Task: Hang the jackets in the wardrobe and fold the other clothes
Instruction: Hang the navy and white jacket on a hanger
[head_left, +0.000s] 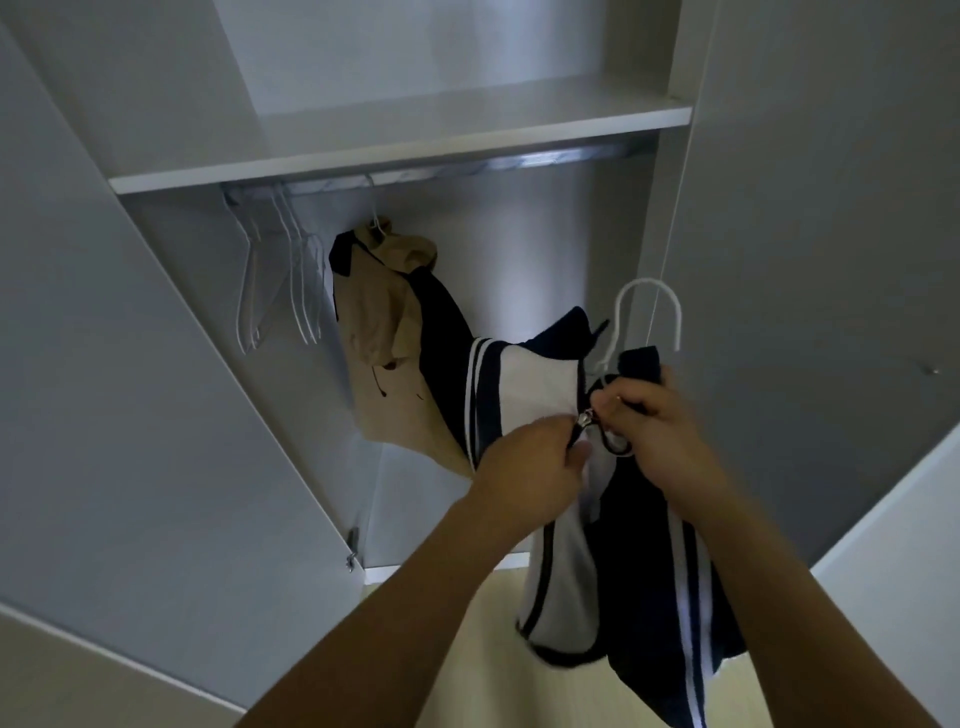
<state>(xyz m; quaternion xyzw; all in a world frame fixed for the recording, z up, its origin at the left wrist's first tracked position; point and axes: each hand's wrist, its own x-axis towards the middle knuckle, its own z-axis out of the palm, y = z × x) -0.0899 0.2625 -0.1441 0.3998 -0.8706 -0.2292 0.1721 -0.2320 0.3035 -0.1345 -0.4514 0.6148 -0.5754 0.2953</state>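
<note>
A navy and white striped jacket (524, 384) sits on a white hanger (647, 317) in front of the open wardrobe. My left hand (530, 462) grips the jacket's front edge just below the zipper slider (587, 417). My right hand (654, 415) pinches the zipper by the slider near the collar, and the hanger's hook sticks up above it. A beige jacket (379, 332) with a navy collar hangs on the metal rail (519, 163) inside the wardrobe.
Several bare white hangers (291, 275) hang at the rail's left end. A white shelf (415, 145) runs above the rail. Open wardrobe doors (130, 389) stand at both sides. Pale floor (498, 597) shows below.
</note>
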